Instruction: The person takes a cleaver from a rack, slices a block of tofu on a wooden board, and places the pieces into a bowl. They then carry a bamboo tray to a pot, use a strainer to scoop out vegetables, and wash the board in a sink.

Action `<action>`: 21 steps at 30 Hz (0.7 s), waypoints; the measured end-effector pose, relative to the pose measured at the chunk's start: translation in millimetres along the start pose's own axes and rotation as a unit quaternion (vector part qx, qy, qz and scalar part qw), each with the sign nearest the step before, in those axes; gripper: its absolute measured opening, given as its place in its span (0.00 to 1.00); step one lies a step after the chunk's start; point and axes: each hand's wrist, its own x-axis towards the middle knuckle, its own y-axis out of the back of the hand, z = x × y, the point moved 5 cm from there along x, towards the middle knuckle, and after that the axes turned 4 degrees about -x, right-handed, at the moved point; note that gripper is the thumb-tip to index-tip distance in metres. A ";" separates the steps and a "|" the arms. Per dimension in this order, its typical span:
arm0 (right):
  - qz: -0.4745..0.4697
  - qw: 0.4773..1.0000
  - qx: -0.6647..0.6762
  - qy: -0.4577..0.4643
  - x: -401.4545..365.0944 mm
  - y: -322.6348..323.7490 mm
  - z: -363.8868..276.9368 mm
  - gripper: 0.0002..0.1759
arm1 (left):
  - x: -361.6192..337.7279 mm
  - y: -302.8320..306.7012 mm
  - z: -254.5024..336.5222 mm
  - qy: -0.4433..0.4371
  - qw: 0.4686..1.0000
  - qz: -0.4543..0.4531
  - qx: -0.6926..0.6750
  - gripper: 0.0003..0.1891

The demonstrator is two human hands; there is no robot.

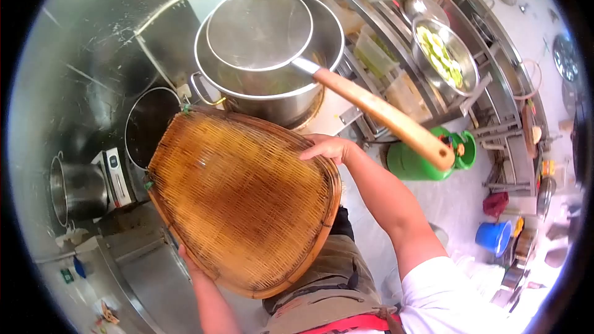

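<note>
I hold a shallow woven bamboo basket (pixel 244 204), scoop-shaped with a thick bent rim, in front of my body. Its inside, as far as I can see, holds nothing. My right hand (pixel 328 149) grips the rim at the upper right, fingers over the edge. Along the lower left rim is my left hand (pixel 193 264), its fingers mostly hidden under the basket. Just beyond the basket stands a large steel pot (pixel 272 106). Across its mouth lies a round fine-mesh strainer (pixel 260 29), its wooden handle (pixel 383 114) reaching out over my right forearm.
Left of the basket are a dark deep pot (pixel 148 125), a smaller steel pot (pixel 86 188) and a white boxy device (pixel 117 176). To the right, a metal bowl of cut green vegetables (pixel 442 55) sits on a rack, with a green gas cylinder (pixel 421 159) and blue bucket (pixel 493 237) below.
</note>
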 end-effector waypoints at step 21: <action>0.459 0.778 0.343 0.259 -393.4 -192.6 423.6 0.39 | -104.4 -213.6 -177.2 0.173 0.831 -0.329 0.414 0.39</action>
